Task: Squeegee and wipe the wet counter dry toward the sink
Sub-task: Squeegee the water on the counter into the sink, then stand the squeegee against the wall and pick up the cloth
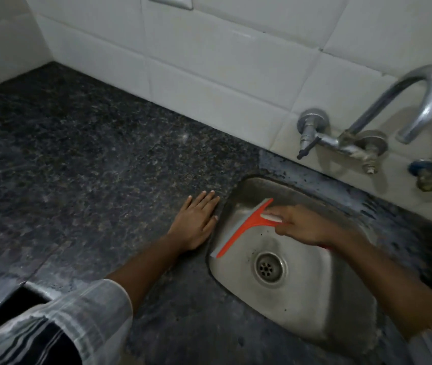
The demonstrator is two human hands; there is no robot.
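An orange squeegee [246,225] with a grey rubber blade hangs over the left side of the steel sink [312,306], its blade running along the sink's left rim. My right hand [305,227] grips its white-and-orange handle above the basin. My left hand [196,219] lies flat, palm down and fingers together, on the dark speckled granite counter [91,159] just left of the sink's edge. It holds nothing. The counter surface shows faint pale streaks.
A chrome wall tap [383,119] with a curved spout stands over the sink's back right, with a small blue-capped valve [424,172] beside it. White tiles [209,61] back the counter. A dark opening [4,312] cuts into the counter at the front left.
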